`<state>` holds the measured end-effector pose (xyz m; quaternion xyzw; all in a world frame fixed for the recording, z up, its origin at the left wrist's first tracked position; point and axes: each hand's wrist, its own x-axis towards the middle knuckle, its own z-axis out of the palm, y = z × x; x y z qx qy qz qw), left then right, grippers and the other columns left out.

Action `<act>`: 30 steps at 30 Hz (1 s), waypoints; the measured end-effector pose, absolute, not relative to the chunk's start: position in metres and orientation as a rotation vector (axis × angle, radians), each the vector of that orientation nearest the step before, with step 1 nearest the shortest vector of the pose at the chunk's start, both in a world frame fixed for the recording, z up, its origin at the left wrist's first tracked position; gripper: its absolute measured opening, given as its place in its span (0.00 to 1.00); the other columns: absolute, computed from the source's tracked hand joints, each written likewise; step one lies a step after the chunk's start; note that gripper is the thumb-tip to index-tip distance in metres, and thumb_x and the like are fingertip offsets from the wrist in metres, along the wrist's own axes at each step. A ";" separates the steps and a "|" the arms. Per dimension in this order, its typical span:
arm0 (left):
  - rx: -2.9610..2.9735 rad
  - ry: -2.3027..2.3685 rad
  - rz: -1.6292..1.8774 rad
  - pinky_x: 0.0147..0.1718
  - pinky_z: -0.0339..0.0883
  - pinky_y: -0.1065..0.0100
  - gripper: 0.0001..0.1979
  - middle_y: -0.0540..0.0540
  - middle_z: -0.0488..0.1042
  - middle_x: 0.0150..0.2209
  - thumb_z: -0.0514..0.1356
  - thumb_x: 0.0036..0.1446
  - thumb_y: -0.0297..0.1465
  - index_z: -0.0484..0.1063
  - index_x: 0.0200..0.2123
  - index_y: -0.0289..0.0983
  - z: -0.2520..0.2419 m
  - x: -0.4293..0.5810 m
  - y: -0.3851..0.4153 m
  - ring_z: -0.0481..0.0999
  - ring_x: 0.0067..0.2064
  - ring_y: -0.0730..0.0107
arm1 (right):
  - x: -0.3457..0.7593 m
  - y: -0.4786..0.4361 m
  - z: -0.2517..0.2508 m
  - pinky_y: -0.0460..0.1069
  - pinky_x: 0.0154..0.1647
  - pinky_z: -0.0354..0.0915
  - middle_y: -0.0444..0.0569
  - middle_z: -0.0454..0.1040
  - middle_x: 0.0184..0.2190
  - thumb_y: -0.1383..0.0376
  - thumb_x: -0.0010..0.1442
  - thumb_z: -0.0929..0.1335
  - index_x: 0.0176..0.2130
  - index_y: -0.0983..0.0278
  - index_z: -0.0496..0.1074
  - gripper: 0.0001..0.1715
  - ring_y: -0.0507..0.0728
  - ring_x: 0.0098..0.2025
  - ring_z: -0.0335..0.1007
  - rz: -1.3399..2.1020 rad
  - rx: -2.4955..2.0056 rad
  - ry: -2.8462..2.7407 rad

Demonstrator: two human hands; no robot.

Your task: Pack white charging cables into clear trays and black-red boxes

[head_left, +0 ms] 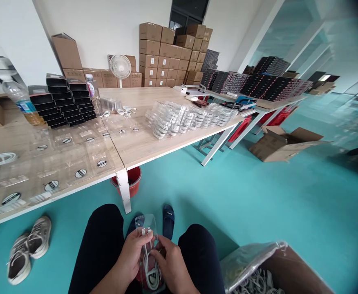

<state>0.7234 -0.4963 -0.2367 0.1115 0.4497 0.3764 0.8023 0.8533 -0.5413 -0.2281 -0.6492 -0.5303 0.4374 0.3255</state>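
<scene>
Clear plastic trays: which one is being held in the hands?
The clear tray over the lap, with a white cable in it; all the others lie on the tables.

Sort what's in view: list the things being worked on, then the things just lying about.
In hand: left hand and right hand hold a clear plastic case with a white cable.

Lying about: sneakers, fan, water bottle, open cardboard box.

The tray is clear, glossy plastic; the cable in it is smooth white plastic. The bench is matt pale wood grain. The floor is smooth, faintly shiny teal. The boxes are matt brown cardboard.
</scene>
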 end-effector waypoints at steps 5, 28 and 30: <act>0.248 1.019 0.778 0.21 0.62 0.72 0.15 0.52 0.70 0.20 0.73 0.41 0.36 0.71 0.24 0.36 -0.238 0.716 -0.492 0.68 0.20 0.75 | 0.846 -0.543 -0.239 0.51 0.36 0.68 0.48 0.78 0.30 0.61 0.54 0.70 0.51 0.64 0.73 0.25 0.58 0.32 0.73 1.275 -1.714 -1.213; 0.556 0.888 0.801 0.35 0.69 0.62 0.32 0.46 0.80 0.37 0.67 0.43 0.24 0.66 0.54 0.39 -0.226 0.705 -0.504 0.79 0.33 0.63 | 0.853 -0.544 -0.226 0.52 0.34 0.70 0.47 0.78 0.33 0.47 0.52 0.73 0.52 0.60 0.71 0.33 0.58 0.32 0.73 1.436 -1.314 -0.562; 0.598 0.911 0.779 0.33 0.68 0.63 0.34 0.47 0.80 0.34 0.68 0.39 0.23 0.67 0.53 0.38 -0.233 0.707 -0.506 0.78 0.31 0.63 | 0.862 -0.540 -0.229 0.50 0.31 0.69 0.46 0.78 0.34 0.44 0.51 0.73 0.55 0.58 0.69 0.38 0.57 0.32 0.73 1.347 -1.369 -0.532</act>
